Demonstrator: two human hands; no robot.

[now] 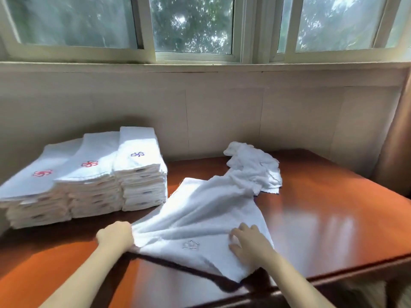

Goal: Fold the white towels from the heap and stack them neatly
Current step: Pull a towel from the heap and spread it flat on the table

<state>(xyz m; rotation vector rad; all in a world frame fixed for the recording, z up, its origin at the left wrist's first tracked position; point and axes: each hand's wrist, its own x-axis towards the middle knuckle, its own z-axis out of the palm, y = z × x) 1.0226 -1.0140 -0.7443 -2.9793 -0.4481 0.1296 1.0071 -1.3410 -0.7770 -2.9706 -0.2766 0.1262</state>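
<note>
Towel (200,214) half spread: left hand (115,235) clutches its edge, right hand (246,240) (fingers splayed) presses it.

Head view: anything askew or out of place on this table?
The leftmost stack looks splayed, top towels overhanging those below, unlike the squarer right stack. The spread towel hangs over the near edge of the table.

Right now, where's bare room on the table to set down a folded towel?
Widest bare patch: the reddish-brown wooden table right of the spread white towel and the crumpled white towel heap. A smaller one near-left, before the three folded white towel stacks. Crowded: the centre, where left hand grips and right hand presses the towel.
</note>
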